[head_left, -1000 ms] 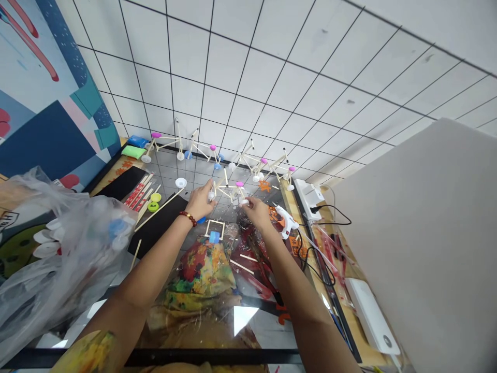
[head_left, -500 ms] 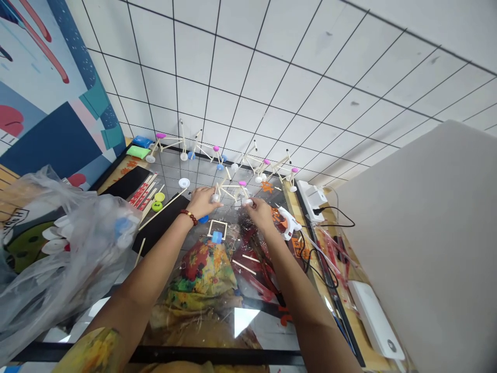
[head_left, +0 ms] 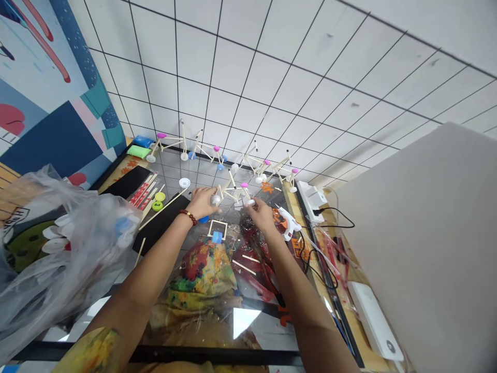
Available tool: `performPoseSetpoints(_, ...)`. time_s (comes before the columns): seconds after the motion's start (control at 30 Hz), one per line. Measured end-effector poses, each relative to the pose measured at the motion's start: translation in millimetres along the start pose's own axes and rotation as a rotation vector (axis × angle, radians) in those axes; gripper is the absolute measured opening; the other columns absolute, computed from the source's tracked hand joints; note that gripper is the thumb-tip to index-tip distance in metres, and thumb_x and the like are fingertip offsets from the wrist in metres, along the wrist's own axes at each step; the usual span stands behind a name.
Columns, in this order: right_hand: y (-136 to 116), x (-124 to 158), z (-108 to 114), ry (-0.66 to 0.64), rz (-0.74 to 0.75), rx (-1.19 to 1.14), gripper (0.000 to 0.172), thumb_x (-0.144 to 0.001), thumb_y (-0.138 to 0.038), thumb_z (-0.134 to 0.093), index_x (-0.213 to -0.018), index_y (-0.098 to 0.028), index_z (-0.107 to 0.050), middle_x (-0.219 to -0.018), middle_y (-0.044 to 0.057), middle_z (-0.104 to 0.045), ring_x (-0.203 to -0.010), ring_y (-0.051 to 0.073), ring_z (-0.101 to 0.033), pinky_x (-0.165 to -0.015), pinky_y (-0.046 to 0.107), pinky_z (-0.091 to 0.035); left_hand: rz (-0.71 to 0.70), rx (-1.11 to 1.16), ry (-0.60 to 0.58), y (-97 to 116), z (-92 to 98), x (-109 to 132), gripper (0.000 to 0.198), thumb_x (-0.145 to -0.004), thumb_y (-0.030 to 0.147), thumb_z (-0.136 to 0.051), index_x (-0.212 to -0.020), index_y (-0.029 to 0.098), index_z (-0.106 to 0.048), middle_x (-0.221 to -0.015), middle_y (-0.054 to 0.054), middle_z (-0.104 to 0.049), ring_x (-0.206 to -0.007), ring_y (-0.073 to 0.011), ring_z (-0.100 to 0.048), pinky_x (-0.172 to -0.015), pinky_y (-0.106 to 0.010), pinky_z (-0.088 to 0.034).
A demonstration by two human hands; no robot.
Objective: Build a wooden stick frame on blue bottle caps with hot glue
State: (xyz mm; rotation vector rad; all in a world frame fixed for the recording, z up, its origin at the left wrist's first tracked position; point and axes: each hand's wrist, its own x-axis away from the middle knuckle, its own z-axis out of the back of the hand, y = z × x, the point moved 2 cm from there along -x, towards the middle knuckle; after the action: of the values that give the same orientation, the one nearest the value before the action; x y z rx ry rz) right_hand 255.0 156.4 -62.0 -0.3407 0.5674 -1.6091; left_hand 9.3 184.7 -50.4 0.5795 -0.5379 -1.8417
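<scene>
A small model bicycle (head_left: 233, 194) of pale sticks, with a pink seat and white bottle-cap wheels, stands on the glass tabletop between my hands. My left hand (head_left: 203, 202), wearing a red bead bracelet, has its fingers closed around the wheel at the handlebar end. My right hand (head_left: 259, 212) pinches the white wheel below the pink seat. Nearer to me lie a square stick frame (head_left: 218, 228) and a light-blue block (head_left: 217, 237) at its lower edge. A blue cap (head_left: 204, 219) sits beside my left wrist, partly hidden.
Several finished stick bicycles (head_left: 188, 148) line the tiled wall. A white glue gun (head_left: 289, 223) with its cable lies right of my right hand. At left are a plastic bag (head_left: 85, 243), yellow-green caps (head_left: 157, 205) and loose sticks (head_left: 145, 194). A power strip (head_left: 308, 201) stands at right.
The model bicycle has shifted and turned slightly; its handlebar stick leans differently and the pink seat is a little lower and to the right. Both hands keep their hold.
</scene>
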Motion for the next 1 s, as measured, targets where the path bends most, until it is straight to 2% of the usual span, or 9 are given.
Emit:
performPoseSetpoints(0.07,0,-1,-1,0.013,-0.005,0.0,0.041,-0.085,-0.038,-0.057,-0.118,-0.015,-0.066,-0.095,0.01,-0.073,-0.082,0.022,-0.064,-0.079,0.033,-0.048,0.0,-0.007,-0.004,-1,-0.8,0,0.057,-0.061,0.034,-0.085,-0.114,0.026,-0.065,-0.121,-0.008,-0.068,-0.122,-0.0342,-0.056,-0.109,-0.049,-0.034)
performPoseSetpoints(0.17,0,-1,-1,0.032,-0.007,0.005,0.043,-0.082,-0.038,-0.062,-0.118,-0.014,-0.067,-0.107,0.014,-0.071,-0.087,0.024,-0.065,-0.085,0.036,-0.048,0.007,0.006,0.002,-2,-1.8,0,0.071,-0.059,0.035,-0.086,-0.125,0.025,-0.061,-0.133,-0.01,-0.063,-0.127,-0.0348,-0.053,-0.112,-0.049,-0.031)
performPoseSetpoints(0.27,0,-1,-1,0.044,-0.006,-0.005,0.048,-0.076,-0.033,-0.068,-0.119,-0.014,-0.066,-0.111,0.014,-0.069,-0.088,0.024,-0.065,-0.088,0.038,-0.049,0.004,0.035,0.004,-1,-2.4,1,0.082,-0.06,0.036,-0.085,-0.135,0.025,-0.054,-0.132,-0.009,-0.064,-0.127,-0.0335,-0.053,-0.113,-0.048,-0.03)
performPoseSetpoints(0.43,2,0,-1,0.031,-0.038,-0.142,0.053,-0.075,-0.027,-0.067,-0.126,-0.013,-0.061,-0.107,0.011,-0.069,-0.078,0.019,-0.066,-0.082,0.034,-0.053,-0.01,0.037,0.029,2,-1.3,1,0.069,-0.069,0.039,-0.08,-0.132,0.025,-0.056,-0.124,-0.007,-0.068,-0.12,-0.0325,-0.058,-0.113,-0.05,-0.03)
performPoseSetpoints(0.53,2,0,-1,0.046,-0.043,-0.209,0.049,-0.078,-0.029,-0.065,-0.124,-0.014,-0.061,-0.104,0.009,-0.07,-0.073,0.017,-0.066,-0.076,0.032,-0.053,0.007,0.035,0.033,2,0.4,1,0.06,-0.076,0.041,-0.074,-0.131,0.024,-0.057,-0.121,-0.008,-0.069,-0.118,-0.0317,-0.06,-0.113,-0.051,-0.029)
performPoseSetpoints(0.67,1,-1,0,0.074,-0.019,-0.222,0.043,-0.077,-0.031,-0.067,-0.118,-0.017,-0.065,-0.1,0.006,-0.071,-0.07,0.016,-0.064,-0.073,0.032,-0.053,0.044,0.044,0.005,1,2.0,1,0.059,-0.084,0.043,-0.066,-0.138,0.023,-0.051,-0.126,-0.011,-0.067,-0.123,-0.0308,-0.058,-0.116,-0.052,-0.024)
performPoseSetpoints(0.83,2,1,0,0.062,-0.001,-0.219,0.04,-0.079,-0.031,-0.066,-0.116,-0.016,-0.067,-0.099,0.007,-0.072,-0.07,0.016,-0.064,-0.072,0.031,-0.052,0.039,0.055,-0.014,2,4.2,-1,0.078,-0.07,0.037,-0.08,-0.141,0.025,-0.048,-0.137,-0.013,-0.061,-0.13,-0.0334,-0.052,-0.117,-0.053,-0.022)
performPoseSetpoints(1.0,5,3,-2,0.049,0.003,-0.186,0.037,-0.077,-0.031,-0.067,-0.111,-0.017,-0.069,-0.099,0.007,-0.072,-0.071,0.018,-0.064,-0.077,0.034,-0.052,0.054,0.049,-0.041,0,8.0,-2,0.091,-0.06,0.028,-0.085,-0.142,0.025,-0.047,-0.138,-0.013,-0.06,-0.132,-0.0362,-0.051,-0.114,-0.053,-0.028)
